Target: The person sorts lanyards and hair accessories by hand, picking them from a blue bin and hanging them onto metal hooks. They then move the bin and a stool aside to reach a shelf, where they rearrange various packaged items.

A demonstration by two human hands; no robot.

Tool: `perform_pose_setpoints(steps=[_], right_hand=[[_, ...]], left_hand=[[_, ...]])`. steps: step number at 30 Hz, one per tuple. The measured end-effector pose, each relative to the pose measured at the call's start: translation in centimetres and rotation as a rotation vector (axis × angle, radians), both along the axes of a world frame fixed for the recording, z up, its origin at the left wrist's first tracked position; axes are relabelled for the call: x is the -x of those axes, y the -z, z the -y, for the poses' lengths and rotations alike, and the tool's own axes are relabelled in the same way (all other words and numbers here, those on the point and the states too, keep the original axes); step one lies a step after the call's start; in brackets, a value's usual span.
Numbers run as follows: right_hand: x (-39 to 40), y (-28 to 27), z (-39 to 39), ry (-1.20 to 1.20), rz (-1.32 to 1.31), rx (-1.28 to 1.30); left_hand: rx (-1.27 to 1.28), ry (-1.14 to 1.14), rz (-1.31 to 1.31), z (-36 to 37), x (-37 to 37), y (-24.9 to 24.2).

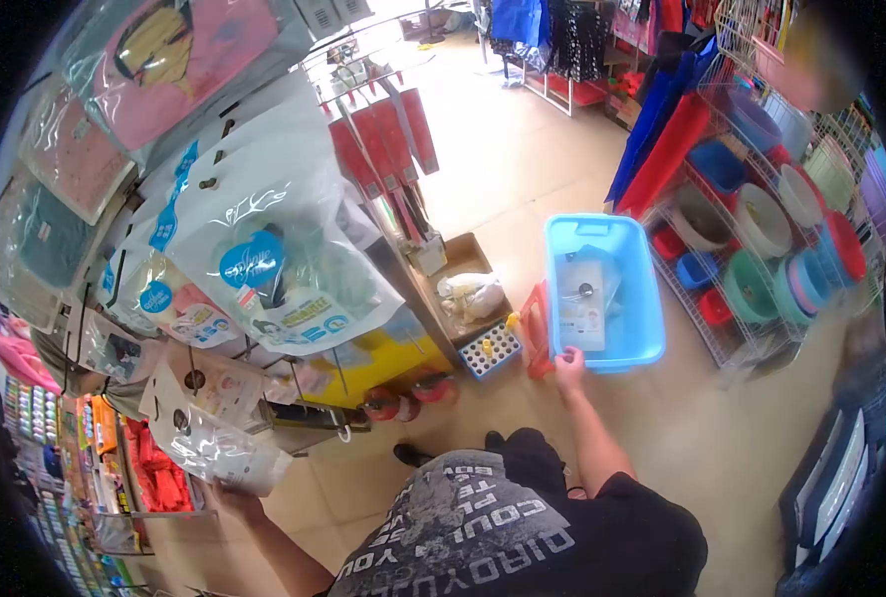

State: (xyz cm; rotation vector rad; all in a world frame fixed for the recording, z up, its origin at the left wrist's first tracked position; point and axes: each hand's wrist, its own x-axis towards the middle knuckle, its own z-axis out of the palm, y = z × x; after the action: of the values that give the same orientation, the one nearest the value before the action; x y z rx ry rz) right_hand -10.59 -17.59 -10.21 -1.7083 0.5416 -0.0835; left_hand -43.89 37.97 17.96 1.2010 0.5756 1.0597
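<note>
My right hand [568, 370] is closed on the near rim of a light blue plastic basin [637, 343]. Inside the basin lie clear plastic packages with a white card [584, 303]. At the lower left, my left hand [232, 499] is at the bottom edge of a clear plastic package [214, 450] with a pale printed card. That package hides most of the fingers, so their grip is not visible. Similar packages [204, 383] hang on the rack just behind it.
Large packaged goods [264, 259] hang on hooks at left. A wire rack [752, 219] of colourful basins stands at right. On the floor are a cardboard box [463, 257], a blue-and-white crate [490, 350], a red item [537, 333] beside the basin, and red fire extinguishers [388, 403].
</note>
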Motion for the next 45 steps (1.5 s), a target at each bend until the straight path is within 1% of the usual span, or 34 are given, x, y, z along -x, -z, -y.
perform_pose_setpoints(steps=[1, 3, 4, 5, 7, 9, 11, 12, 13, 15, 16, 17, 18, 19, 21, 22, 23, 24, 25, 26, 27, 28, 29, 30, 32, 33, 35, 36, 37, 38, 39, 41, 43, 45], right_hand=[[0.3, 0.3, -1.1, 0.007, 0.005, -0.014], [0.0, 0.3, -2.9, -0.101, -0.018, -0.216], [0.0, -0.6, -3.8, -0.130, 0.018, -0.231], [0.4, -2.2, -4.6, -0.162, 0.052, -0.243], [0.1, -1.4, -6.2, -0.266, 0.100, -0.175], [-0.1, -2.1, -6.8, -0.424, 0.134, -0.071], [0.8, -7.4, -7.5, -0.486, 0.044, -0.078], [0.5, -6.8, -7.9, -0.509, 0.063, -0.076], [0.7, -6.1, -8.2, -0.545, 0.032, -0.145], [1.1, -5.7, -9.0, -0.600, -0.011, -0.215], [1.5, -6.6, -9.5, -0.653, 0.007, -0.268], [2.1, -7.8, -9.8, -0.702, 0.019, -0.320], [2.5, -9.2, -10.0, -0.829, 0.015, -0.397], [3.1, -11.2, -10.4, -0.844, -0.014, -0.392], [4.7, -14.9, -11.8, -1.041, -0.032, -0.539], [5.2, -15.6, -12.3, -1.164, -0.036, -0.618], [5.9, -16.2, -12.6, -1.284, -0.047, -0.704], [6.8, -17.5, -12.9, -1.359, -0.018, -0.682], [7.5, -18.5, -13.1, -1.438, 0.016, -0.665], [8.2, -17.3, -13.4, -1.473, -0.012, -0.686], [8.8, -16.2, -13.7, -1.502, -0.030, -0.708], [9.2, -18.9, -13.6, -1.465, 0.008, -0.701], [9.7, -18.4, -13.5, -1.475, -0.012, -0.703], [9.9, -17.9, -13.3, -1.367, -0.008, -0.675], [9.7, -17.9, -13.0, -1.159, 0.028, -0.667], [9.5, -17.5, -12.4, -1.134, 0.029, -0.667], [8.7, -16.6, -11.1, -0.983, 0.032, -0.680], [8.4, -16.6, -10.4, -0.915, 0.052, -0.664], [8.2, -16.5, -9.7, -0.888, 0.056, -0.656], [8.0, -16.3, -8.8, -0.753, 0.029, -0.677], [7.7, -16.1, -7.6, -0.608, 0.008, -0.692], [6.4, -14.9, -4.8, -0.480, 0.012, -0.605], [4.4, -14.3, -2.2, -0.221, 0.219, -0.351], [2.0, -15.2, 1.3, -0.074, 0.324, 0.072]], left_hand=[[-0.014, 0.007, 0.005, -0.5, 0.5, -0.2], [0.119, 0.007, -0.008, -1.6, 1.2, 0.2], [0.112, 0.005, 0.012, 1.6, -0.1, -2.1], [0.108, 0.006, 0.036, 1.3, -0.1, -1.7], [0.016, -0.029, -0.004, 0.4, 2.2, 0.2], [0.068, -0.024, 0.024, 0.8, 2.3, 0.2], [0.159, -0.143, 0.132, 4.1, 1.6, -1.4], [0.042, -0.018, 0.047, 1.7, 4.1, 0.7], [0.041, -0.040, 0.060, 1.4, 4.3, 1.5], [-0.098, 0.118, -0.003, 1.0, 5.4, 3.2], [-0.186, -0.079, -0.087, 1.0, 6.1, 5.3], [0.045, 0.011, 0.067, 0.1, 6.5, 6.9], [0.028, -0.012, 0.040, 2.9, 5.1, 5.8], [0.015, -0.037, 0.007, 6.6, 2.1, 3.8], [0.026, 0.006, 0.022, 8.7, 0.6, 5.6], [0.096, -0.063, 0.020, 9.9, -0.6, 6.7], [0.148, -0.057, -0.199, 12.2, -1.6, 5.6], [0.190, -0.082, -0.105, 13.9, -3.2, 6.9], [0.104, 0.085, -0.191, 15.5, -4.3, 6.7], [0.016, 0.112, -0.189, 16.6, -6.0, 7.7], [0.038, 0.181, -0.253, 19.2, -7.7, 5.1], [0.018, 0.193, -0.322, 20.7, -9.2, 4.5], [-0.005, 0.215, -0.384, 21.7, -10.3, 4.4], [-0.001, 0.210, -0.389, 22.5, -11.0, 4.7], [-0.115, 0.302, -0.269, 23.1, -12.4, 5.2], [-0.115, 0.327, -0.274, 23.0, -12.5, 5.9], [-0.179, 0.525, -0.247, 22.5, -12.6, 7.1], [-0.177, 0.548, -0.246, 22.3, -12.5, 7.1], [-0.090, 0.577, -0.300, 22.1, -12.2, 6.9], [-0.003, 0.612, -0.355, 22.0, -11.9, 6.9], [0.003, 0.656, -0.351, 22.0, -11.8, 6.7], [-0.043, 0.617, -0.331, 21.9, -11.3, 6.7], [-0.016, 0.545, -0.510, 21.2, -10.0, 7.2], [0.036, 0.511, -0.519, 20.1, -8.8, 8.6]])
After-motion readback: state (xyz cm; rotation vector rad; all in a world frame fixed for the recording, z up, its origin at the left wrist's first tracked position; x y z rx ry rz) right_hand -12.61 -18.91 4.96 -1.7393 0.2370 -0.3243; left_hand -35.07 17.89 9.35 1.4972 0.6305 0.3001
